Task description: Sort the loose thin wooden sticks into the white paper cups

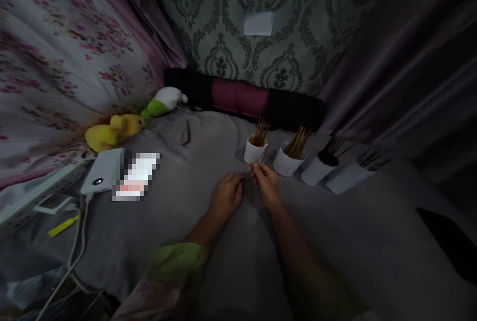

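Observation:
My left hand and my right hand meet over the grey bed sheet, just in front of a row of white cups. Both are closed in a pinch on a thin brown stick that runs between them. The nearest white cup holds several brown sticks and stands right behind my right hand. A second white cup with sticks stands beside it. Another loose stick lies farther back on the sheet.
Two more white cups with sticks lean at the right. A black and maroon bolster lies along the wall. Yellow and green-white plush toys, a white power bank and cables lie at the left.

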A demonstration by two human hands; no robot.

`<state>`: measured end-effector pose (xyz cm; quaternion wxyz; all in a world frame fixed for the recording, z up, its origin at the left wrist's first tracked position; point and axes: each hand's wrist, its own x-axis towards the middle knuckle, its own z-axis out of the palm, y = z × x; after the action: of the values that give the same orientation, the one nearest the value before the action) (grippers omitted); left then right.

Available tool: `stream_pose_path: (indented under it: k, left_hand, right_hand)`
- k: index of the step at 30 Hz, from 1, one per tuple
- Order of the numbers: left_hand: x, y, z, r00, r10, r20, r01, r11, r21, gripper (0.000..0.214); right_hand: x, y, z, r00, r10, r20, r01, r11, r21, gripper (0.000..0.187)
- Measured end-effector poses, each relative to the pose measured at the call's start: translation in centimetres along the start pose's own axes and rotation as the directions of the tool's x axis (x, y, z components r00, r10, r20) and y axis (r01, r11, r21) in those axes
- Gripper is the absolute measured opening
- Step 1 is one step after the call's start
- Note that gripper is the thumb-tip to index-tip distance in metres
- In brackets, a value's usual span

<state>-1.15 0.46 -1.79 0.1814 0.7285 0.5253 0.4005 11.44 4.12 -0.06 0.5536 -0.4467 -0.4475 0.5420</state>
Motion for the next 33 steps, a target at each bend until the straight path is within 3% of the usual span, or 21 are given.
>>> stream_pose_path:
  k: [13,17,26,33]
  left_hand:
    - [0.3,0.4,0.1,0.989,-0.15,0.014,0.15,0.979,-0.137,0.023]
    - [0.4,0.6,0.2,0.974,-0.228,0.018,0.225,0.94,-0.255,0.023]
    - [0.6,0.1,0.9,0.92,-0.36,0.152,0.378,0.72,-0.583,0.019]
    - [0.7,1.3,-0.3,0.794,-0.493,0.355,0.587,0.471,-0.659,0.037]
  right_hand:
    - [0.2,0.3,-0.1,1.0,0.003,-0.01,-0.003,0.999,-0.035,0.037]
    - [0.2,0.3,-0.2,1.0,0.004,-0.018,-0.005,0.998,-0.069,0.038]
    - [0.3,0.4,-0.5,1.0,-0.014,-0.011,0.013,0.996,-0.093,0.037]
    - [0.4,0.3,-0.8,0.999,-0.045,0.0,0.045,0.99,-0.135,0.04]
